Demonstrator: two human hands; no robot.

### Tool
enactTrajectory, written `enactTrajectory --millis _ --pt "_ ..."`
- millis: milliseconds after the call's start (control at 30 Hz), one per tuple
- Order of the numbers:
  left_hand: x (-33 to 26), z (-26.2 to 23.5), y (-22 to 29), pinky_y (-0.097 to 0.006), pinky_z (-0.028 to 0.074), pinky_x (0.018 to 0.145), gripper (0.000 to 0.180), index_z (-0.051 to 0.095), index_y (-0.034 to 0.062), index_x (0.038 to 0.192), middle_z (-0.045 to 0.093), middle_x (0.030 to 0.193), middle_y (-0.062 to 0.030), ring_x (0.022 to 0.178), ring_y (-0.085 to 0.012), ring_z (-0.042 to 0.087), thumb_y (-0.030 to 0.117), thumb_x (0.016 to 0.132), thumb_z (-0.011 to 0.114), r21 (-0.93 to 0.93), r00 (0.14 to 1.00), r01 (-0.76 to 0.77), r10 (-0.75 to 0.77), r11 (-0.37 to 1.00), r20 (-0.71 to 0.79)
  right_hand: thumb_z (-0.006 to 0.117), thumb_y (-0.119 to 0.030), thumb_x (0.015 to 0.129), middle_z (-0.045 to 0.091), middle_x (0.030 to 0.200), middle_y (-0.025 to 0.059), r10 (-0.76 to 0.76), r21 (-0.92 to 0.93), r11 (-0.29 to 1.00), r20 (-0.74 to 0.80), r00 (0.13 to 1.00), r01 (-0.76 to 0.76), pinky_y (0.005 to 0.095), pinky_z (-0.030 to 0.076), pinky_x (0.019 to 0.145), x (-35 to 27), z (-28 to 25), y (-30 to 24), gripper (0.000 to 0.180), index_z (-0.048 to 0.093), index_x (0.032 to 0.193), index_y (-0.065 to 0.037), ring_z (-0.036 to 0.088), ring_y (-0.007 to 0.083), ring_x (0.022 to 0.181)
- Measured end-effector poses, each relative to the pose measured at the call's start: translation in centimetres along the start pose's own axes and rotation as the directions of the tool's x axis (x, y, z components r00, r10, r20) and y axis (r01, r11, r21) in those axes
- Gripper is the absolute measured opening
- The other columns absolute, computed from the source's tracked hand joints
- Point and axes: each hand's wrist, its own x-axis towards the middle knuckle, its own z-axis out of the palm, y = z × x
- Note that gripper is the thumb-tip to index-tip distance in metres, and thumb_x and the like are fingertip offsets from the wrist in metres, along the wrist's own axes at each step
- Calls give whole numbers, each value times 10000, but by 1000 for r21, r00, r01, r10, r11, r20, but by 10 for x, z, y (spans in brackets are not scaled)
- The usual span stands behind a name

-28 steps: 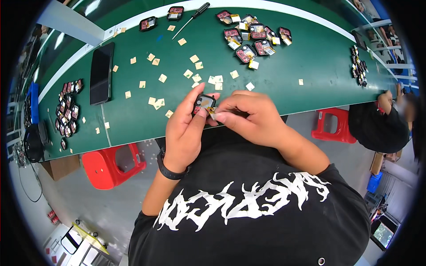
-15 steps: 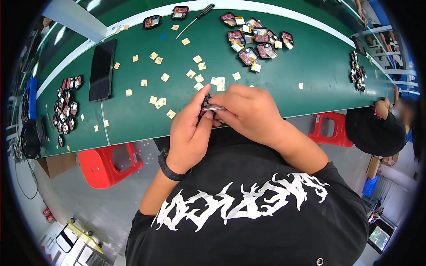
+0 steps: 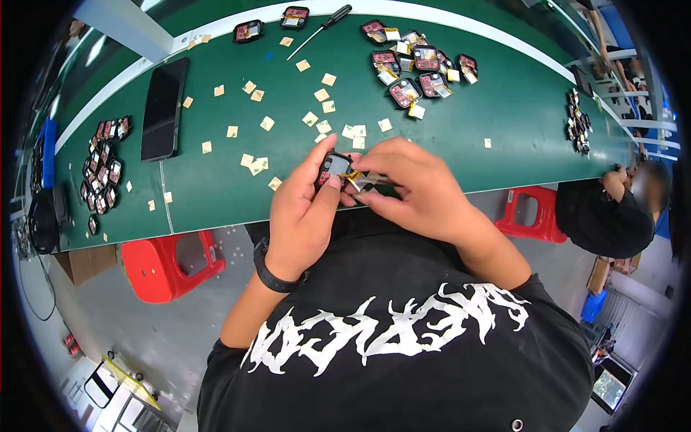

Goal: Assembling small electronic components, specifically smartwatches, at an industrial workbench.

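A long dark-green workbench (image 3: pixel 461 155) carries scattered small beige paper-like squares (image 3: pixel 267 123) — a flat black rectangular glossy-faced device (image 3: pixel 164 108) left of most of them, a slim steel-shafted, black-handled screwdriver (image 3: pixel 320 32) behind. Squarish black cases with reddish circuit boards (image 3: pixel 405 93) cluster farther right; small black-rimmed square units (image 3: pixel 114 172) bunch toward the left end.

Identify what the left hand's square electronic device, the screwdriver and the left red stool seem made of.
Square electronic device: probably black plastic outside, its rounded corners looking moulded; finish unclear. Screwdriver: shaft likely smooth metal, slim and silvery; thicker black handle, perhaps plastic or rubber. Left red stool: likely smooth moulded plastic, given its uniform colour and rounded edges.
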Motion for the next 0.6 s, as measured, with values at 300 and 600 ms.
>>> enactTrajectory --millis 300,600 --pt "0 3 0 -279 549 809 503 394 -47 1543 638 1243 -120 974 -133 630 16 1050 471 -28 999 -12 11 1000 -40 751 -59 889 711 857 81 -116 -159 981 -19 993 112 347 550 648 11 0 3 184 720 1068 -27 705 238 747" --pt "0 3 3 -257 530 781 445 495 -28 1486 663 1186 -82 940 -108 621 5 1043 477 40 999 -14 16 999 -43 737 -55 926 744 839 72 286 386 875 75 955 -292 245 533 633 12 7 0 139 715 1026 39 672 66 742"
